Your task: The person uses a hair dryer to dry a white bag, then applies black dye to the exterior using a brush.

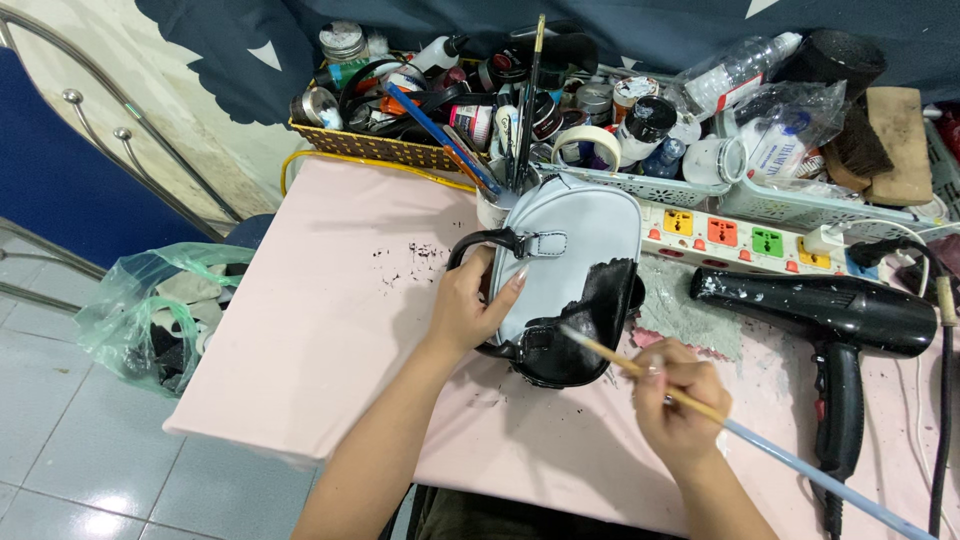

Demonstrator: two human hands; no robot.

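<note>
While the left hand (468,305) props up the small handbag (565,280) from its left side, fingers curled round the edge with one long nail resting on the pale panel, the right hand (680,405) has a long paintbrush (700,405) pinched between thumb and fingertips. The bag sits mid-table on the pink tabletop (330,340), its long axis running near to far, mostly pale blue-grey with a black patch left at the near right end. The brush shaft slants from near right up to far left, so the tip lands right on the edge of that black patch, just left of the right hand. A black hairdryer (830,320) lies to the right, with a power strip (740,238) and cluttered baskets (400,150) beyond.
</note>
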